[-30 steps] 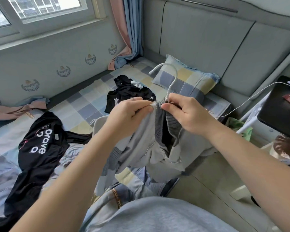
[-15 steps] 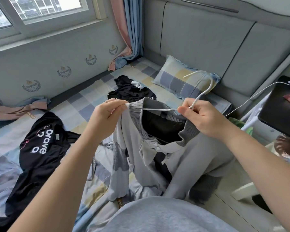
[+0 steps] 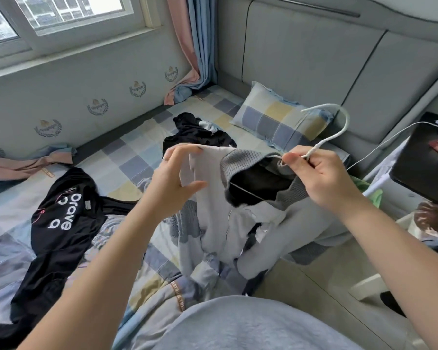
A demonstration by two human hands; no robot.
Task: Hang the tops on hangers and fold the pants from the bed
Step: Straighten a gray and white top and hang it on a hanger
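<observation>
Right hand [image 3: 324, 180] pinching hanger [image 3: 316, 149] inside grey jacket [image 3: 213, 213], black T-shirt [image 3: 61, 223] left, pillow [image 3: 276, 122] behind

One wide-angle view from your head, facing forward and down. Close on your left hand [image 3: 173, 183] and right hand [image 3: 321, 178], mid-frame, with the hanger [image 3: 339, 127] just above the right. Bed [image 3: 127, 157] below and beyond the hands, headboard [image 3: 301, 59] farther off, window [image 3: 74, 11] up left.

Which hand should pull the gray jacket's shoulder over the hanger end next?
Left. The left hand is at the shoulder of the gray jacket, while the right hand pinches the white hanger below its hook, holding it up.
</observation>
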